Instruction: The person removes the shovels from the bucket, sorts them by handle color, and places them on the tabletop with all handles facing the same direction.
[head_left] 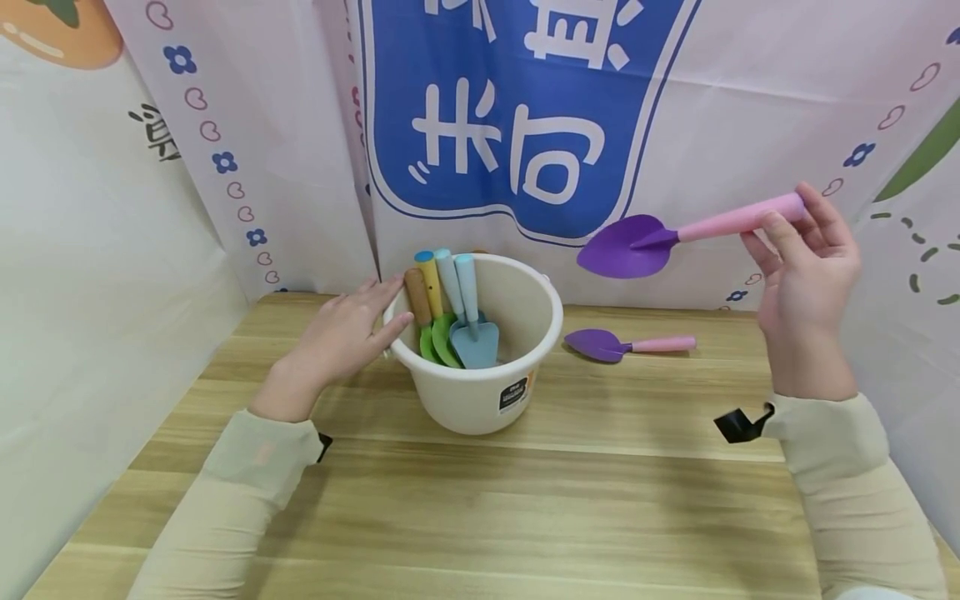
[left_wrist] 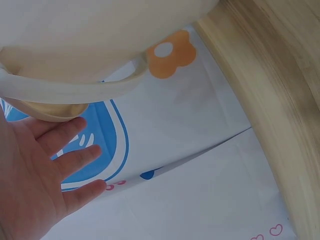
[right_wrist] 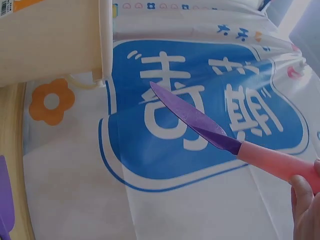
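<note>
My right hand (head_left: 810,258) pinches the end of the pink handle of a purple trowel (head_left: 628,247), held in the air with its blade pointing left toward the bucket. In the right wrist view the trowel (right_wrist: 195,117) appears nearly edge-on. My left hand (head_left: 341,333) rests on the left rim of a cream bucket (head_left: 480,404), its fingers fairly straight; the left wrist view shows fingers spread by the bucket's rim and handle (left_wrist: 75,92). Inside the bucket, handles up, stand green-bladed trowels (head_left: 444,337) with brown and yellow handles, and light blue ones (head_left: 476,343).
A second purple trowel (head_left: 596,344) with a pink handle lies on the wooden table (head_left: 480,508), right of the bucket. Printed cloth (head_left: 697,142) hangs behind the table and along both sides. Black wrist straps (head_left: 742,425) show at the sleeves.
</note>
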